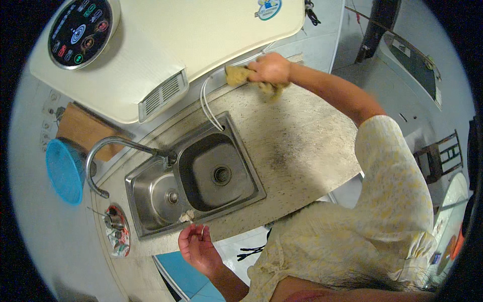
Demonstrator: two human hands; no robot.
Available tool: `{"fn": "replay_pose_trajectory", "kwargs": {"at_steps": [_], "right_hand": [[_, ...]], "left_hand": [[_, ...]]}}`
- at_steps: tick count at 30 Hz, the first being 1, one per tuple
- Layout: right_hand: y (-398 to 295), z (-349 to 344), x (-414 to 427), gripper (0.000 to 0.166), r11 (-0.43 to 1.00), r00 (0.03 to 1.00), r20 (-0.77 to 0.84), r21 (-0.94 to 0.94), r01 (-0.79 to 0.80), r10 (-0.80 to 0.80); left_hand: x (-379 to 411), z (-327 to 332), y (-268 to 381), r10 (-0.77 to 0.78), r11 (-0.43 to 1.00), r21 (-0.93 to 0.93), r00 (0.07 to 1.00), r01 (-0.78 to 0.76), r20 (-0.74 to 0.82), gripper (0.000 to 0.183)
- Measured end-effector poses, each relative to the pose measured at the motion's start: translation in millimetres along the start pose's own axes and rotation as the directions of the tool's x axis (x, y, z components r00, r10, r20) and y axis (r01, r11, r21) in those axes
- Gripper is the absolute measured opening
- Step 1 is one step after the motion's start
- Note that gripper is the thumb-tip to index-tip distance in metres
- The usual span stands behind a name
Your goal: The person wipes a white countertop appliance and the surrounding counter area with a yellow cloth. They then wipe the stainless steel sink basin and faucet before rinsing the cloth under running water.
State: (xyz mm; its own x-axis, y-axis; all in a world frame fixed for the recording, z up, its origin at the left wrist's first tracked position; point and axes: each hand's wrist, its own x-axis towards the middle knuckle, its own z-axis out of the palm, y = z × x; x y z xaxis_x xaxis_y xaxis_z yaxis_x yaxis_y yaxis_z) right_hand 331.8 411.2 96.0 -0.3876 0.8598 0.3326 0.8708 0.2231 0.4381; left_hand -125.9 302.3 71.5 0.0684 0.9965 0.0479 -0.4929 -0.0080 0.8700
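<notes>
A crumpled yellowish cloth (237, 76) is gripped in my right hand (272, 68), at the back edge of the speckled stone countertop (302, 128). Motion blurs the cloth and the hand a little. My left hand (198, 249) hangs palm up with loosely bent fingers, just in front of the counter's front edge, holding nothing that I can see. Close to its fingertips, a small crumpled whitish scrap (186, 216) rests on the front rim of the double-bowl stainless steel sink (245, 162). Dark specks and wet-looking sheen mark the countertop right of the sink.
A curved metal faucet (113, 140) arches over the left bowl. Thin white tubes (205, 98) run into the sink's back corner. Above hangs a cream appliance (211, 30) with a round black panel (80, 34). A blue plastic basin (64, 171) and a cluttered tray (126, 241) are at left.
</notes>
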Motion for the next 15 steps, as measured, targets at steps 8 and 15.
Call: {"fn": "replay_pose_trajectory", "kwargs": {"at_steps": [8, 15], "right_hand": [[-42.6, -24.8, -21.1, 0.023, 0.935, 0.931, -0.293, 0.337, -0.113, 0.218], [-115.1, 8.6, -22.0, 0.052, 0.797, 0.990, -0.036, 0.598, -0.086, 0.134]], "left_hand": [[-8.7, 6.2, 3.7, -0.021, 0.998, 0.054, 0.995, 0.026, -0.095, 0.019], [-15.6, 20.2, -3.9, -0.021, 0.990, 0.140, 0.996, 0.033, -0.091, 0.022]]}}
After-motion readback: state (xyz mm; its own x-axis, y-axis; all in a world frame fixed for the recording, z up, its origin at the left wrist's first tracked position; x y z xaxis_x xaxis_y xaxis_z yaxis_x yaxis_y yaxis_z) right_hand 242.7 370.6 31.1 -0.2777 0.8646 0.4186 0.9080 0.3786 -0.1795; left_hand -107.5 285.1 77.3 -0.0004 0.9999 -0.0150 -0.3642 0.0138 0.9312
